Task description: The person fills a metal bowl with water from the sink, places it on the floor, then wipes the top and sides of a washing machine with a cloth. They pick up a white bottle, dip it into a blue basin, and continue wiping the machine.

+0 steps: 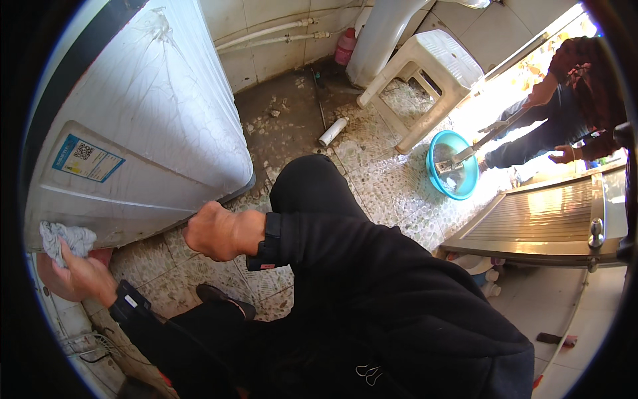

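Note:
My left hand (pixel 85 273) presses a crumpled light-grey cloth (pixel 68 240) against the lower part of a white appliance cabinet (pixel 164 134), which looks like a washing machine. Creased clear film covers part of that panel, and a blue-edged label (pixel 87 157) with a printed code is stuck on it. Close to the cabinet's bottom edge, my right hand (pixel 214 232) is curled into a fist. Nothing shows in the fist, though its fingertips are turned away. Behind my left hand sits a pinkish round basin or lid (pixel 60 279), partly covered.
Another person (pixel 588 99) at the doorway holds a long-handled mop (pixel 468 152) in a turquoise basin (pixel 432 167) of water. A white plastic stool (pixel 451 55) stands beside a pedestal (pixel 384 42). A white cylinder (pixel 333 131) lies on the wet pebble-patterned floor. A metal-framed door (pixel 543 209) stands at right.

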